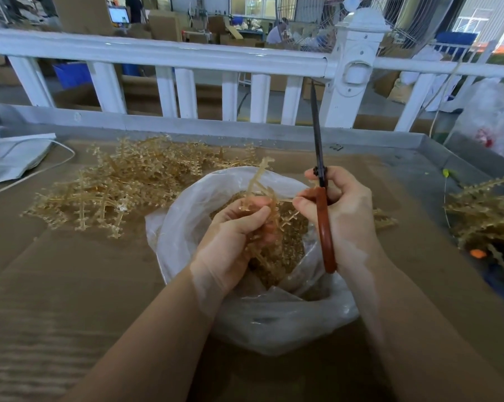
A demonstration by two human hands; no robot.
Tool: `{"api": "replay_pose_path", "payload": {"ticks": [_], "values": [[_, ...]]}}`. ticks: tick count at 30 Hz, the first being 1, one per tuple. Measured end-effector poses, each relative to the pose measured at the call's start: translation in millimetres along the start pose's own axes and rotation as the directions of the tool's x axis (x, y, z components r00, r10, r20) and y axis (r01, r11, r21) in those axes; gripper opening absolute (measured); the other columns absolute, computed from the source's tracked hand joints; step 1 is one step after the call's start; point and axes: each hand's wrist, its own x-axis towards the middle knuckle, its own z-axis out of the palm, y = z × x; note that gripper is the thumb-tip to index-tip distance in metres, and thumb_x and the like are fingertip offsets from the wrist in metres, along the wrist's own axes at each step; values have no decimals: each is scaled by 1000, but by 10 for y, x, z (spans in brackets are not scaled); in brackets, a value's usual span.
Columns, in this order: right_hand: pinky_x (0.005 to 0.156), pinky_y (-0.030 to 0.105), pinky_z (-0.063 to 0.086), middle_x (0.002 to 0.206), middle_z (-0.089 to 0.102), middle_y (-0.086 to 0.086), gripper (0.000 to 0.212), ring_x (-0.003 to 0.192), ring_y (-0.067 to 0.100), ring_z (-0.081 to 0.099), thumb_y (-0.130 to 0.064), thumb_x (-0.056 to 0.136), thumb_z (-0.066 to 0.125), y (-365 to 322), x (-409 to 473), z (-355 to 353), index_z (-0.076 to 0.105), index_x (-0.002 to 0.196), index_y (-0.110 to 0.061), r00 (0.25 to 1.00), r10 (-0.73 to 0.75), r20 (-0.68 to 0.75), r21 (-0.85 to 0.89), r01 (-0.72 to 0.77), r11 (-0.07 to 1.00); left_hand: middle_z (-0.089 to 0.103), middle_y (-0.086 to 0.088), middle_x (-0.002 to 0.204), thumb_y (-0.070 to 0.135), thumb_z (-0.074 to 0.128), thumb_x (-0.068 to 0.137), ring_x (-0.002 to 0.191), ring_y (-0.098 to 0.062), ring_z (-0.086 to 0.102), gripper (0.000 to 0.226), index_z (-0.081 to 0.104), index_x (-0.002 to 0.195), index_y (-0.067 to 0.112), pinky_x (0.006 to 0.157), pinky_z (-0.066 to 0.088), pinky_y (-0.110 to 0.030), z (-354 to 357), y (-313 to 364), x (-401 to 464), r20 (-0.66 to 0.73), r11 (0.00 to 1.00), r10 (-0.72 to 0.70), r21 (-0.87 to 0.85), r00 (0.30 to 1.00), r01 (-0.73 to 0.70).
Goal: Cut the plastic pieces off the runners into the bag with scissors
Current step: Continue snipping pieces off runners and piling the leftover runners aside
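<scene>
My counter is covered in brown cardboard. The clear plastic bag sits on it; a runner heap lies left of the bag, another heap far right.

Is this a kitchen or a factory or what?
Most likely a factory or workshop. Stacked cardboard boxes fill the hall behind the white railing, another worker sits back there, and a big pile of plastic runners waits on the table.

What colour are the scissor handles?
Reddish-brown, on the scissors in the right hand; head view.
</scene>
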Motion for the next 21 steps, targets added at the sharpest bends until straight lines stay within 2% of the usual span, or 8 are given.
{"api": "replay_pose_path", "payload": {"ticks": [5,8,10,12,14,16,21], "values": [[67,16,52,79,65,9,40,71,17,64,8,78,69,-118,75,-26,57,88,-29,994,-95,-54,-20,94,995,64,-1,62,-4,58,82,53,-10,59,15,62,92,7,51,50,-19,119,161,56,22,1000,23,19,999,-23],[72,24,56,74,66,-1,40,72,18,65,4,81,68,-189,104,-49,56,85,-34,987,-152,-47,-82,148,986,64,1,65,21,67,69,48,-8,56,14,70,78,11,47,46,-17,181,273,67,52,997,-29,76,998,25],[79,33,56,76,66,1,39,77,19,66,1,82,69,-220,98,-59,56,86,-36,982,-186,-22,-144,181,973,65,1,65,31,69,65,46,-8,57,16,71,69,16,45,45,-16,197,313,74,39,994,-63,97,997,59],[81,39,55,79,67,3,38,80,20,66,-1,81,70,-237,84,-64,56,89,-35,981,-192,4,-168,190,967,66,1,65,24,69,68,49,-9,59,21,68,85,11,47,47,-17,190,314,92,29,995,-67,71,997,64],[81,39,56,80,67,3,38,80,20,66,-1,80,71,-234,73,-65,57,89,-35,986,-168,20,-164,169,972,64,-2,70,14,68,69,55,-12,58,30,65,98,10,54,48,-23,170,291,112,34,998,-56,27,998,55],[81,37,56,80,68,5,40,79,21,67,1,79,72,-202,57,-61,57,89,-35,992,-121,29,-134,124,983,63,-5,73,9,66,67,61,-16,58,31,66,98,11,62,50,-28,145,253,111,27,998,-60,3,998,60],[78,46,54,79,65,14,39,77,29,64,3,80,70,-96,-44,-39,58,90,-32,992,-91,85,-124,102,987,69,-6,75,-3,60,79,69,-18,63,18,67,94,4,63,53,-28,84,163,76,-5,998,-70,8,998,70]]}}
